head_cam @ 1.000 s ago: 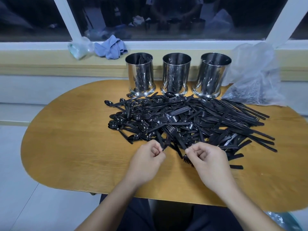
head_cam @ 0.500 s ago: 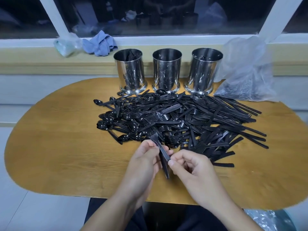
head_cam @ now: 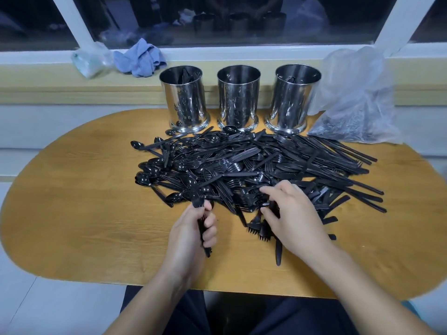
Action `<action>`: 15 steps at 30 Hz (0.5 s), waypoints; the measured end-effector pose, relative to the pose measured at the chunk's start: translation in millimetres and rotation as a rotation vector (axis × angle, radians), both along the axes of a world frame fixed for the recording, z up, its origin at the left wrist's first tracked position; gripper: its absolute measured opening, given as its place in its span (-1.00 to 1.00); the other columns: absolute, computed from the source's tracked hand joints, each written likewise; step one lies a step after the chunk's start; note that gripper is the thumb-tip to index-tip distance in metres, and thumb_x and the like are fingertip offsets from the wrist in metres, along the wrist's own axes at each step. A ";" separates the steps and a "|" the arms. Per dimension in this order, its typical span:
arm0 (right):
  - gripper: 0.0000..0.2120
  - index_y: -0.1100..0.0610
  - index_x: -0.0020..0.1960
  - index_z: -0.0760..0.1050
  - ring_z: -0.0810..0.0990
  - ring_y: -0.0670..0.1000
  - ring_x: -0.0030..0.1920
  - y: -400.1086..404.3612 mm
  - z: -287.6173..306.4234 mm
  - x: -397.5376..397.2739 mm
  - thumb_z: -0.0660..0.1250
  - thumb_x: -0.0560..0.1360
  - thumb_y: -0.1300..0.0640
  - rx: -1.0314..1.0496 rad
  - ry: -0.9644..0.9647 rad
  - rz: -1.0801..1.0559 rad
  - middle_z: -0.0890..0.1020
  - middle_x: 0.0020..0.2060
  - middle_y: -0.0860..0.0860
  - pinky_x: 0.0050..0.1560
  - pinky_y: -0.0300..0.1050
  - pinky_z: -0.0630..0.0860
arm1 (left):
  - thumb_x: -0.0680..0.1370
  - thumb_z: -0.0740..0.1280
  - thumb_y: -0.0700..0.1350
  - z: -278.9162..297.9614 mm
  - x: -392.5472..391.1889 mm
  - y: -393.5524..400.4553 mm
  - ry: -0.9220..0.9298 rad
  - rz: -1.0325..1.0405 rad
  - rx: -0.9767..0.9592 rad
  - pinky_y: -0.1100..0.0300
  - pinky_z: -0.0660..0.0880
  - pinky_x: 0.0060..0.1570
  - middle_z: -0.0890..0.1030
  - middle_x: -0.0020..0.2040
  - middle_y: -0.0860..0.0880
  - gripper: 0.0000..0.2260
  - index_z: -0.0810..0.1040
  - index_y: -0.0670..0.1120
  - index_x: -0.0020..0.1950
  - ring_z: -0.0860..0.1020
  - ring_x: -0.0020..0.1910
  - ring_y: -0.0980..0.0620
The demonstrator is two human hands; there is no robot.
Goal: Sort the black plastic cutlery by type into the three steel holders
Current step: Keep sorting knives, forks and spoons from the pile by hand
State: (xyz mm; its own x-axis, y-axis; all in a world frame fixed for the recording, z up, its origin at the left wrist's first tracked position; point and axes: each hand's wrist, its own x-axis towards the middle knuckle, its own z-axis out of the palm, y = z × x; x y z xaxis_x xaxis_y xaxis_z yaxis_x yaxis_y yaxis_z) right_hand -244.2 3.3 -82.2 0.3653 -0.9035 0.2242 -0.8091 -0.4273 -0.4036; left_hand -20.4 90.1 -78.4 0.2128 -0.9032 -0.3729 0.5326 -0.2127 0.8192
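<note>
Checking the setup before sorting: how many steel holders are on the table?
3, in a row along the table's far edge: left holder, middle holder, right holder, behind the cutlery pile. None seem hidden.

holder contents (head_cam: pixel 185 74) dim, bag contents (head_cam: pixel 348 126) blurred

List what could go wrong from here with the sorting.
1. The left hand grips a bundle of black cutlery whose types are hard to tell apart; a mixed bundle may reach the wrong holder.
2. The right hand is reaching into the tangled pile; pulling one piece could drag the forks at the near edge toward the table edge.
3. The left holder stands close behind the pile; a careless reach could knock it.
</note>
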 end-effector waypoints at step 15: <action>-0.75 -0.02 0.28 0.58 0.46 0.01 0.19 -16.4 4.9 5.5 0.49 0.63 0.06 -0.007 0.166 0.109 0.56 0.18 -0.12 0.32 0.02 0.46 | 0.77 0.33 -0.13 -15.5 1.2 -0.2 -0.286 -0.096 -0.026 0.09 0.37 -0.24 0.51 -0.19 -0.06 -0.84 0.61 -0.19 0.26 0.42 -0.30 0.01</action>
State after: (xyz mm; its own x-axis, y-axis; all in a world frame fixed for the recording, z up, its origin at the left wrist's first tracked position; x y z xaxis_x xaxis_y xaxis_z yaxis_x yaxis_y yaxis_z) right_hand -238.7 -13.1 -77.4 0.4931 -0.8553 0.1589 -0.8132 -0.5181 -0.2652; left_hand -19.2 89.9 -93.9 0.2186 -0.9329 -0.2863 0.2579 -0.2277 0.9390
